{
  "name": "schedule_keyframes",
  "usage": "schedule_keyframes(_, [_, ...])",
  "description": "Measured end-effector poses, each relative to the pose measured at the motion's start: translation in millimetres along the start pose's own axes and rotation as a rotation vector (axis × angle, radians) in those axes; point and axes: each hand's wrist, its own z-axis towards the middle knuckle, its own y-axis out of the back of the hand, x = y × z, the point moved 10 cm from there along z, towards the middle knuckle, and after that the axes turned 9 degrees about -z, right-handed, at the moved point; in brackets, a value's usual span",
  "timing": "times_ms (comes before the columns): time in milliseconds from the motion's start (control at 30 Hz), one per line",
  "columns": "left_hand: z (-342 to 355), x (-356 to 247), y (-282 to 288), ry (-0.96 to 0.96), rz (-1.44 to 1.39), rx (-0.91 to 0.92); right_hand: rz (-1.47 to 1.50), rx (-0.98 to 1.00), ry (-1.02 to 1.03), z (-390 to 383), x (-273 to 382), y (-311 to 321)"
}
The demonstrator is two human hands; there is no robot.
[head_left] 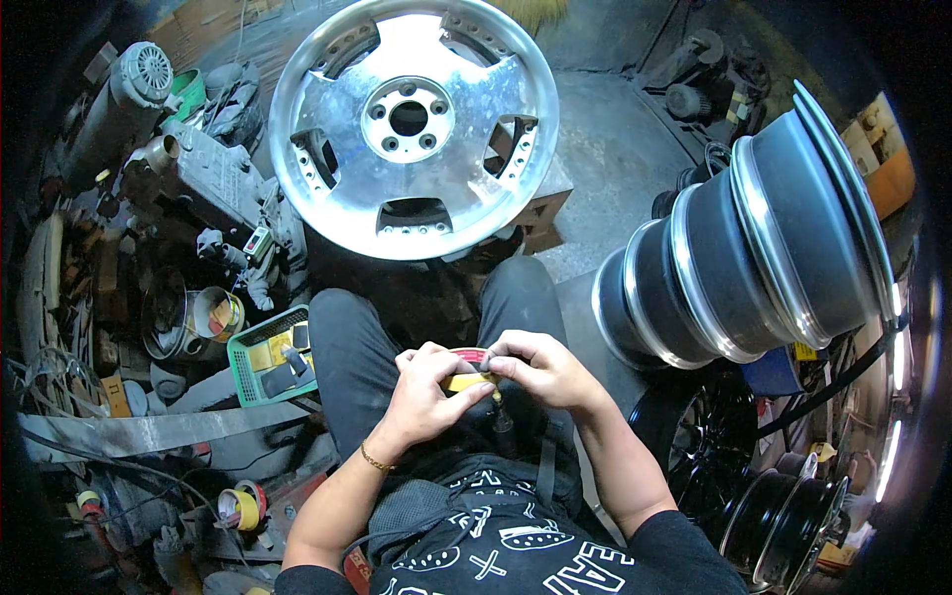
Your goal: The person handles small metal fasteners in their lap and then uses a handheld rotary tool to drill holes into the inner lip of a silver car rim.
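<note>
Over my lap, both hands are closed around a small yellow and red tool [462,381], its kind not clear. My left hand [426,392] wraps its yellow body, thumb along the near side. The fingers of my right hand [543,370] pinch its right end, where a small grey part shows. A narrow brass-coloured and dark fitting [500,405] hangs below that end. My fingers cover much of the tool. Just beyond my knees a polished silver wheel [327,193] lies face up, with a round centre bore and several bolt holes.
Several silver-lipped wheel barrels [709,278] are stacked at the right, with black wheels [694,431] below them. To my left sits a green basket [238,372] holding yellow and dark pieces. Dusty machinery [213,174] and tape-like rolls [240,508] crowd the left side.
</note>
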Motion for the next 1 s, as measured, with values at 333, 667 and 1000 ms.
schedule_keyframes(333, [0,14,-13,0.036,0.035,0.038,-0.173,-0.181,-0.007,0,9,10])
schedule_keyframes(667, [-1,26,-19,0.153,-0.32,0.062,0.015,-0.119,-0.063,1,-11,7])
schedule_keyframes(1000, [-7,47,-31,0.24,-0.342,0.05,-0.321,-0.164,-0.17,-2,-12,13])
